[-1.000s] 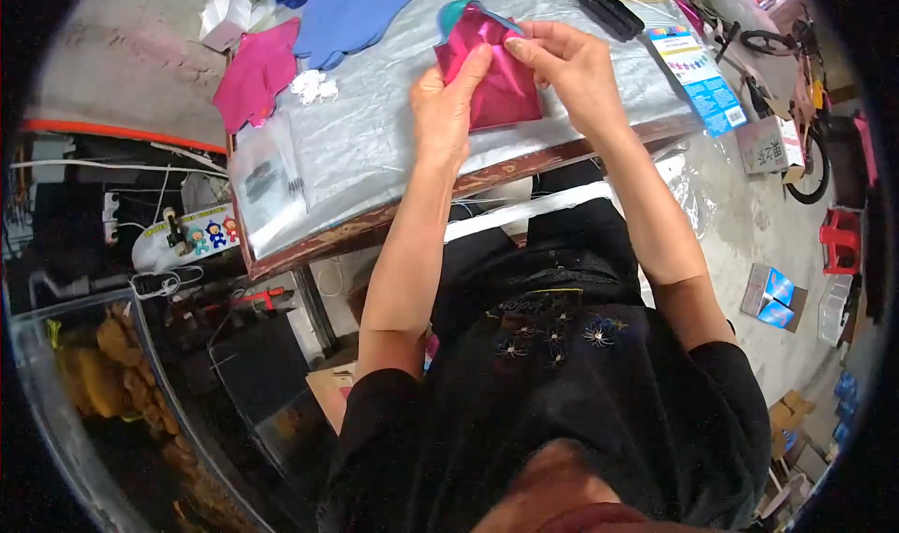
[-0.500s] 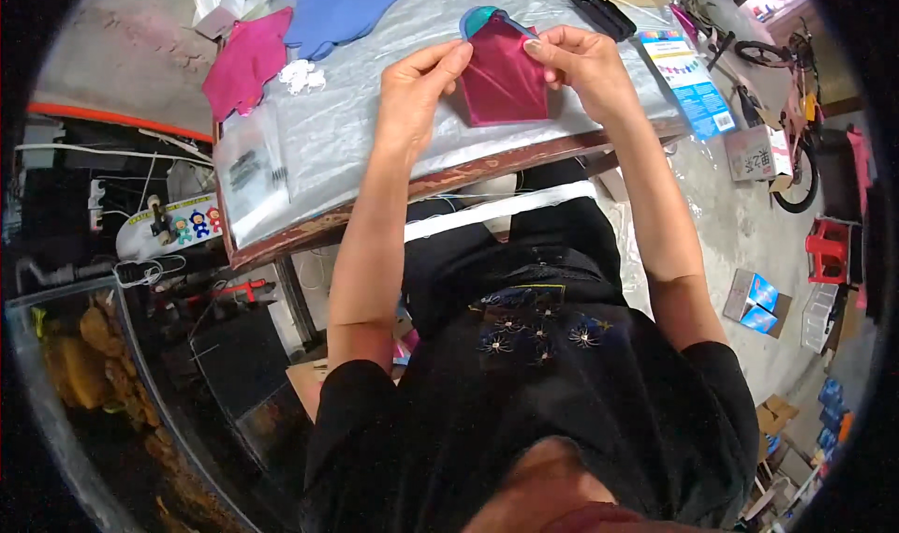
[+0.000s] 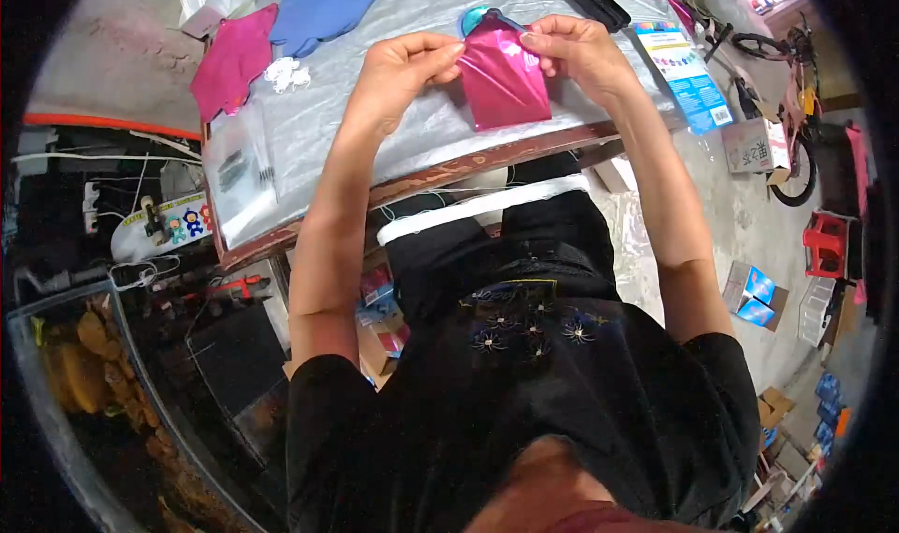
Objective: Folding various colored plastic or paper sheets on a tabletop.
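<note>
A shiny magenta pouch (image 3: 507, 85), flat and roughly square, hangs over the near part of the table. My left hand (image 3: 401, 72) pinches its upper left corner between thumb and fingertips. At the upper right corner, my right hand (image 3: 582, 55) grips it the same way, beside a dark strip along the top edge. A round teal piece (image 3: 474, 20) shows behind the pouch's top; I cannot tell whether it is part of it. Left of my hands lie a flat magenta piece (image 3: 234, 63), a blue piece (image 3: 332, 8) and a small heap of white string (image 3: 287, 75).
Grey plastic sheeting (image 3: 328, 140) covers the table, with clear plastic bags (image 3: 245, 177) at its left corner. A black case (image 3: 595, 4) and a blue-white package (image 3: 682, 79) lie to the right. Beyond stand a bicycle (image 3: 796, 158) and a red stool (image 3: 826, 244); a glass tank (image 3: 140, 374) is lower left.
The pouch has tilted and now reflects brighter light, its lower edge slightly nearer me. My left hand has shifted a little left, its forearm swinging outward. Both pinches hold.
</note>
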Demonstrator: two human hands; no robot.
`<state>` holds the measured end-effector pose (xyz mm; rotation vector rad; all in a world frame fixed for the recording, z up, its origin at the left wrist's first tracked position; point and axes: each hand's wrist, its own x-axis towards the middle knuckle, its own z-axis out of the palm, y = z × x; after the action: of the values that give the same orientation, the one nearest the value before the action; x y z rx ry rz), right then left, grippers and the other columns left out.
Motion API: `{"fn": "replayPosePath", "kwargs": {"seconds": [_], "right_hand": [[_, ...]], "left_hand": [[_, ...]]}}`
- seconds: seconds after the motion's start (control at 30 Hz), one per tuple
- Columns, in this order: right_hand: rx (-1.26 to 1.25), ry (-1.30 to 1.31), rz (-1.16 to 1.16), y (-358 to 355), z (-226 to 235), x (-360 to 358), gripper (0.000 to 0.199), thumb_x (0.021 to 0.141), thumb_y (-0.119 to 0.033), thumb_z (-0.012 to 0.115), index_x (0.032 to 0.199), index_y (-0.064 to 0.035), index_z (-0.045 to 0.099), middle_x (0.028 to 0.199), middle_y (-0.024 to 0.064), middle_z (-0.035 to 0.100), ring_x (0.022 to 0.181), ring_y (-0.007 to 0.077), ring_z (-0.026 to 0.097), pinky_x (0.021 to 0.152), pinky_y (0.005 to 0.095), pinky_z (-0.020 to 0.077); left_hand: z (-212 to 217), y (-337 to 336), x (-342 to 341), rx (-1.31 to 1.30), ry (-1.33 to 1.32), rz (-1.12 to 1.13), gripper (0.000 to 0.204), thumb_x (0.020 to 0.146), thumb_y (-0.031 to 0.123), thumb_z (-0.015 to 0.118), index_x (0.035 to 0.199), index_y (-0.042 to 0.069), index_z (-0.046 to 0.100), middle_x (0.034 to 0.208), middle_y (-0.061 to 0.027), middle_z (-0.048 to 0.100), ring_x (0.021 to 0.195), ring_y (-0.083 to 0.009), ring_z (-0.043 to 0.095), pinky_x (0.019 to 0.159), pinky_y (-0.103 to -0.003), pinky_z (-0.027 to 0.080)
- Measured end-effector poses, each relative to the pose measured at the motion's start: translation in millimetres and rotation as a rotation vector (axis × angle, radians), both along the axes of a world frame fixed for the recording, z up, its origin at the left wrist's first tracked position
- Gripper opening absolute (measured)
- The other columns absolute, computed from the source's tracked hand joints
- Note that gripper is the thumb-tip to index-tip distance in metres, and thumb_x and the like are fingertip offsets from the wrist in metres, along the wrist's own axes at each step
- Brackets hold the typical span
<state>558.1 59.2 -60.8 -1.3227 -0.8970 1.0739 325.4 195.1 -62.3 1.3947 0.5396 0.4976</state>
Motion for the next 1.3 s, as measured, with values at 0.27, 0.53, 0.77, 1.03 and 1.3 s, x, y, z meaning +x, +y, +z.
{"fn": "replayPosePath", "kwargs": {"seconds": [0.27, 0.53, 0.77, 1.03, 1.3], "right_hand": [[-0.039, 0.017, 0.002, 4.7, -11.7, 10.2, 0.016, 0.092, -0.019, 0.076, 0.096, -0.0034, 0.074, 0.077, 0.0, 0.068, 0.063, 0.0055, 0.058, 0.06, 0.0204, 0.0491], [-0.083, 0.1, 0.026, 2.3, -6.0, 9.9, 0.021, 0.091, -0.018, 0.077, 0.098, 0.0014, 0.074, 0.082, 0.0075, 0.072, 0.067, 0.0098, 0.065, 0.065, 0.0227, 0.0553], [0.017, -0.068, 0.026, 3.0, -13.2, 4.4, 0.02, 0.09, -0.016, 0.078, 0.099, 0.0021, 0.073, 0.084, 0.008, 0.073, 0.069, 0.0101, 0.067, 0.065, 0.0222, 0.0563], [-0.038, -0.054, -0.013, -0.8, -10.7, 3.0, 0.017, 0.09, -0.014, 0.078, 0.099, -0.0012, 0.074, 0.079, 0.0023, 0.071, 0.065, 0.006, 0.063, 0.06, 0.0182, 0.0494], [-0.018, -0.089, 0.0, -0.5, -8.7, 1.4, 0.016, 0.09, -0.016, 0.078, 0.097, -0.0029, 0.074, 0.078, 0.0011, 0.071, 0.064, 0.0052, 0.063, 0.059, 0.0173, 0.0473]], "left_hand": [[-8.7, 4.4, 6.1, -0.033, 0.091, 0.014, 0.023, 0.096, 0.019, 0.072, 0.11, 0.001, 0.073, 0.095, -0.0029, 0.073, 0.081, -0.006, 0.063, 0.076, -0.019, 0.051], [-13.8, 7.4, 4.5, -0.021, 0.084, 0.049, 0.025, 0.094, 0.022, 0.074, 0.109, 0.002, 0.075, 0.093, -0.0035, 0.074, 0.082, -0.0086, 0.067, 0.077, -0.023, 0.053], [-15.3, 8.1, 2.9, 0.005, 0.101, 0.054, 0.028, 0.095, 0.025, 0.074, 0.109, 0.001, 0.074, 0.094, -0.0048, 0.074, 0.083, -0.0094, 0.068, 0.081, -0.024, 0.054], [-9.0, 3.0, -0.8, -0.093, 0.071, 0.073, 0.032, 0.096, 0.026, 0.072, 0.113, -0.001, 0.072, 0.101, -0.0064, 0.074, 0.089, -0.0091, 0.068, 0.086, -0.023, 0.056], [-7.9, 2.8, 0.6, 0.058, 0.103, 0.018, 0.029, 0.095, 0.024, 0.073, 0.111, 0.0, 0.073, 0.097, -0.0052, 0.073, 0.086, -0.0091, 0.068, 0.082, -0.022, 0.056]]}}
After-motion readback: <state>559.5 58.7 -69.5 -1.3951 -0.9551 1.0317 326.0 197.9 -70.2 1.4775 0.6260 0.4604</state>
